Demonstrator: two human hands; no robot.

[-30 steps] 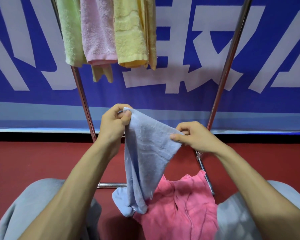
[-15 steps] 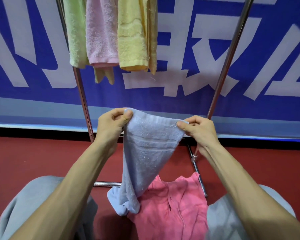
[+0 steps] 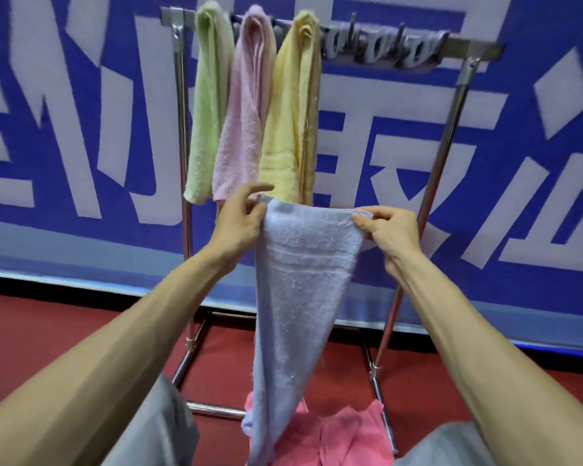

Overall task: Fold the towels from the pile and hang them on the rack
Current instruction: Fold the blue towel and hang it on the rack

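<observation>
A light blue towel (image 3: 297, 297) hangs in front of me, held by its top edge. My left hand (image 3: 239, 220) pinches its left corner and my right hand (image 3: 389, 230) pinches its right corner, so the top edge is stretched between them. Its lower end narrows and rests on a pink towel (image 3: 337, 438) lying on the floor. Behind stands a metal rack (image 3: 465, 52). Over its top bar hang a green towel (image 3: 206, 109), a pale pink towel (image 3: 246, 116) and a yellow towel (image 3: 290, 122), all at the left end.
Several clips (image 3: 381, 50) hang on the right part of the rack's top bar. A blue banner with white characters (image 3: 519, 196) covers the wall behind. The floor (image 3: 64, 331) is red. My knees in grey trousers (image 3: 155, 428) flank the pink towel.
My hands have spread apart and risen, pulling the blue towel's top edge taut and lifting it off the pink towel. The view has tilted up, showing the rack's top bar.
</observation>
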